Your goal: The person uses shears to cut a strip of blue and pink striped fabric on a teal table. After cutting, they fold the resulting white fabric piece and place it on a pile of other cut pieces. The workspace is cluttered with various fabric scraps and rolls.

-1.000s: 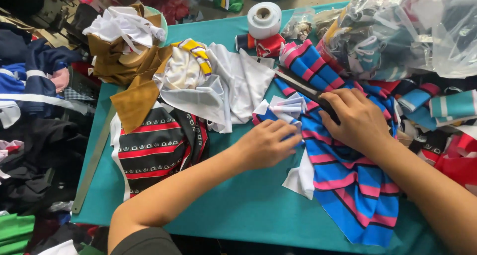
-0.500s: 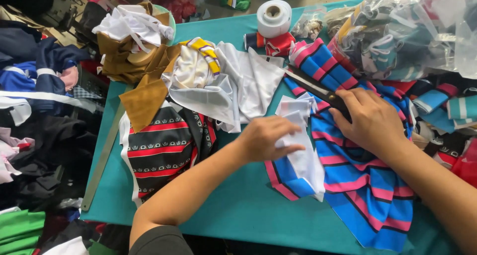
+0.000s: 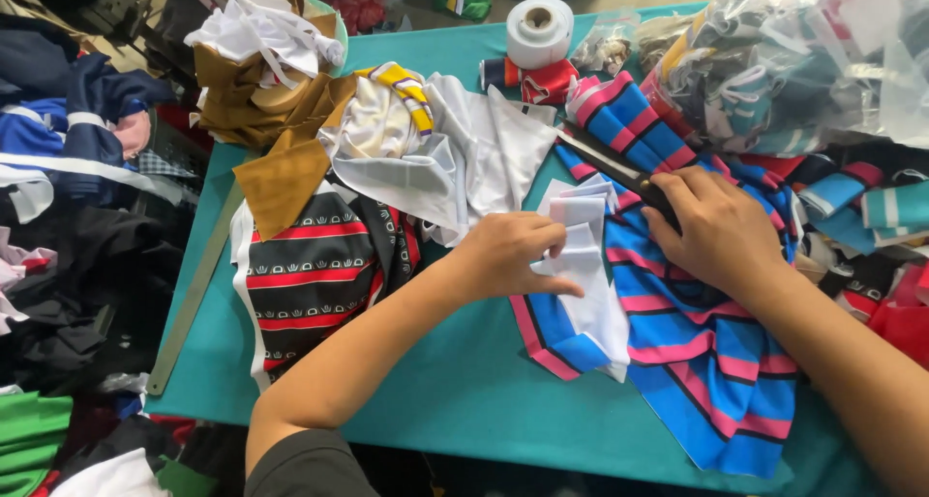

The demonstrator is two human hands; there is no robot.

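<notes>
Centrally, blue-and-pink striped fabric (image 3: 716,361), left hand (image 3: 508,255) pinching its folded white underside, right hand (image 3: 716,231) gripping half-hidden scissors (image 3: 605,163).

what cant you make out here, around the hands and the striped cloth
- Scissors, head view: handles hidden under the right hand.
- White fabric piece: part covered by the left hand.
- Blue and pink striped fabric: its far end hidden by the clear plastic bag, itself cut by the frame edge.
</notes>
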